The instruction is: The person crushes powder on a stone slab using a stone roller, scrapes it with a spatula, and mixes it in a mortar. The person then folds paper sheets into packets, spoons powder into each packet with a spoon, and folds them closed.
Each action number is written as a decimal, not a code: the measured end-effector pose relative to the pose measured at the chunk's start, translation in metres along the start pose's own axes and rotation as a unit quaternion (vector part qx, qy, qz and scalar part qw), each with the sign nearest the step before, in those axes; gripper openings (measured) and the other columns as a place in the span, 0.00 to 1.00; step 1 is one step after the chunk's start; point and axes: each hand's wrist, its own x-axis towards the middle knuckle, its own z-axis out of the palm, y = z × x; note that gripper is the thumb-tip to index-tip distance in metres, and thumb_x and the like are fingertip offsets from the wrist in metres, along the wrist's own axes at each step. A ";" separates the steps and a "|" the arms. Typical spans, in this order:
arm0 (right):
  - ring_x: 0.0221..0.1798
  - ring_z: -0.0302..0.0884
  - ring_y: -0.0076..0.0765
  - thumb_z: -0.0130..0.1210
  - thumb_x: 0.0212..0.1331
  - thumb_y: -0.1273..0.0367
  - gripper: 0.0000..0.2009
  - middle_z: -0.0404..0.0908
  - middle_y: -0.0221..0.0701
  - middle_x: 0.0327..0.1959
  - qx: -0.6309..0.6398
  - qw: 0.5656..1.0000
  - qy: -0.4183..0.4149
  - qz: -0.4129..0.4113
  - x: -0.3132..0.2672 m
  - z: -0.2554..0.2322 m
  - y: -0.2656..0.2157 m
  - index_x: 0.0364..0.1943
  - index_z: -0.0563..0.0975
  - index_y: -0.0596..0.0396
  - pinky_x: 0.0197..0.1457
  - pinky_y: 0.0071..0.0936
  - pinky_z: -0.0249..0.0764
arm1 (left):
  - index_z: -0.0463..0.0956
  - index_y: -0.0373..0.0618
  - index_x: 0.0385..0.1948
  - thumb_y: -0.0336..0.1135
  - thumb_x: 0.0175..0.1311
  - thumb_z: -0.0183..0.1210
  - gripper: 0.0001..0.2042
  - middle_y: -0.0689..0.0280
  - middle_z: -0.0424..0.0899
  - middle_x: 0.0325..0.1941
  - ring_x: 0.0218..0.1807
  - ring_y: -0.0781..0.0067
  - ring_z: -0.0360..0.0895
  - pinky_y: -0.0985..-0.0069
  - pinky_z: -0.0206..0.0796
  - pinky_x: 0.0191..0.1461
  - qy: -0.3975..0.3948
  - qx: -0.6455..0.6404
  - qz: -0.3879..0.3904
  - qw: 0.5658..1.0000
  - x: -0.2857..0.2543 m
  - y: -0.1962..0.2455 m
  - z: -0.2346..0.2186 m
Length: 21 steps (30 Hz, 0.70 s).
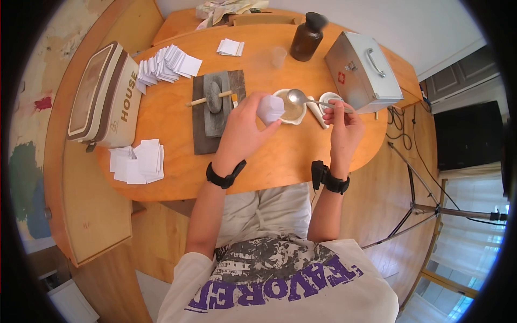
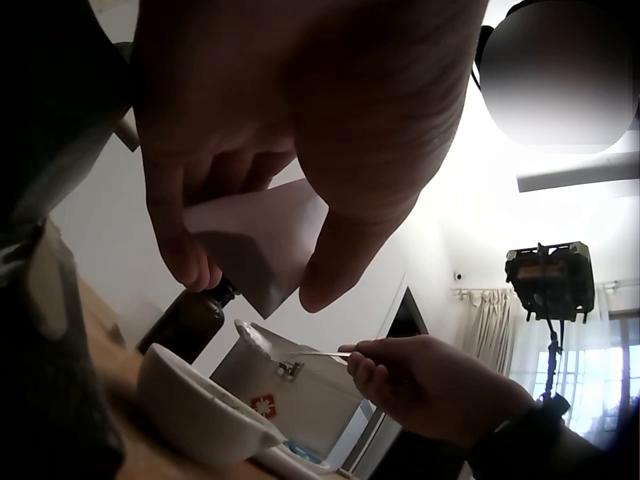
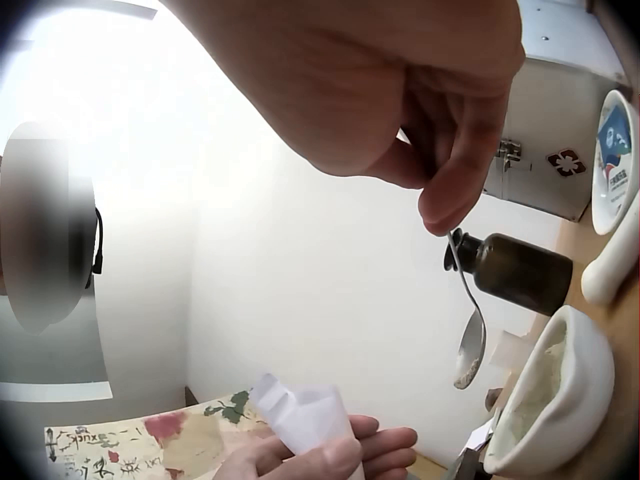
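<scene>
In the head view my left hand (image 1: 242, 129) holds a small folded white paper packet (image 1: 271, 109) between thumb and fingers, beside the mortar's left rim. My right hand (image 1: 346, 126) pinches the handle of a metal spoon (image 1: 295, 97), whose bowl hangs over the far side of the white mortar (image 1: 298, 121). Pale powder lies inside the mortar. The right wrist view shows a little pale residue on the spoon's bowl (image 3: 470, 352). Just right of the mortar lies a white pestle (image 1: 316, 112), with a small white dish (image 3: 600, 205) behind it.
A silver case (image 1: 358, 70) with a red cross stands at the right, near a brown bottle (image 1: 307, 44) and a small clear cup (image 1: 278, 57). Dark slabs (image 1: 203, 132) carrying a stone roller (image 1: 214, 97) lie left. White papers (image 1: 169, 64) fan out beside a HOUSE box (image 1: 116, 105).
</scene>
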 end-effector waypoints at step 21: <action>0.36 0.90 0.25 0.65 0.80 0.76 0.06 0.92 0.31 0.35 -0.078 0.969 -0.088 -0.217 -0.028 0.014 -0.041 0.49 0.91 0.62 0.42 0.23 0.84 | 0.76 0.34 0.65 0.33 0.63 0.80 0.31 0.40 0.91 0.57 0.62 0.34 0.89 0.51 0.82 0.63 -0.003 -0.019 -0.058 0.998 0.001 -0.013 0.030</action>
